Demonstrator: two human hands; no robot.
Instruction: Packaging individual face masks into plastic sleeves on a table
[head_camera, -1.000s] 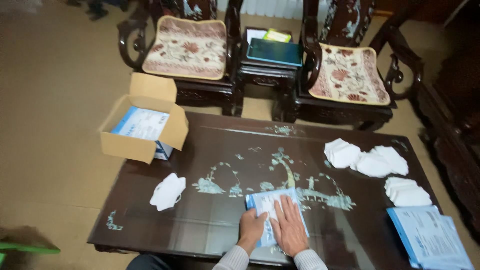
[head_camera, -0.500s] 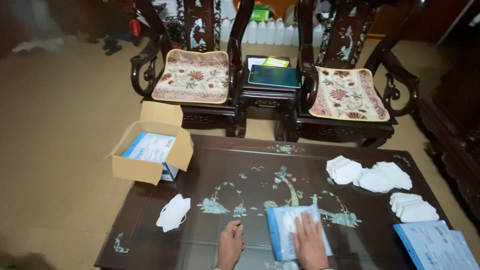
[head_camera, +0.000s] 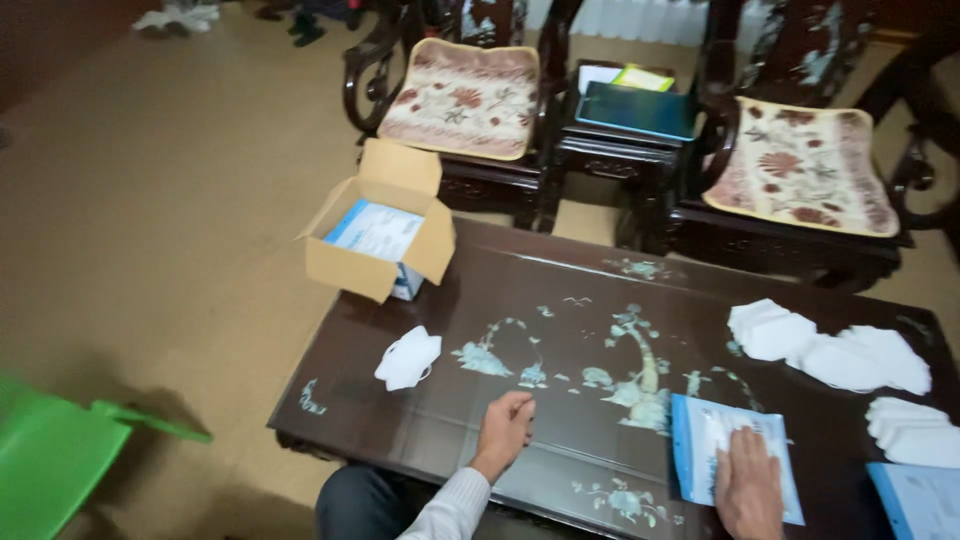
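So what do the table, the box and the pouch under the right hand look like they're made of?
Table: dark wood, glossy lacquer by its reflections, with pale inlay, possibly mother-of-pearl.
Box: plain brown cardboard, matte, flaps folded open.
Pouch under the right hand: likely thin plastic film, blue-edged, slightly shiny.
Left hand rests on bare tabletop.

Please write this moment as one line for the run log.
left hand: loosely closed, resting on dark inlaid table, empty | right hand: flat on blue-edged packet | single white mask: left of hands, untouched

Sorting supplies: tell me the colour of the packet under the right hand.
Blue-edged with a white middle, the packet shows in the head view.
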